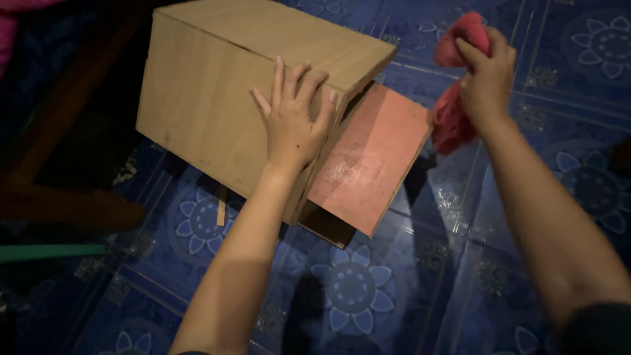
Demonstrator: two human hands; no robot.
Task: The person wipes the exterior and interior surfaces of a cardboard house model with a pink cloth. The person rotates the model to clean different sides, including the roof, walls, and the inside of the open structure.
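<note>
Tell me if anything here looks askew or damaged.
The wooden box sits tilted on the blue tiled floor under the left hand; its reddish panel sticks out, scuffed pale. The right hand holds a red cloth.

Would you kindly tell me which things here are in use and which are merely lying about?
In use:
wooden box under left hand
pink door panel
red cloth in right hand

Lying about:
green bar
wooden sliver on tiled floor
</note>
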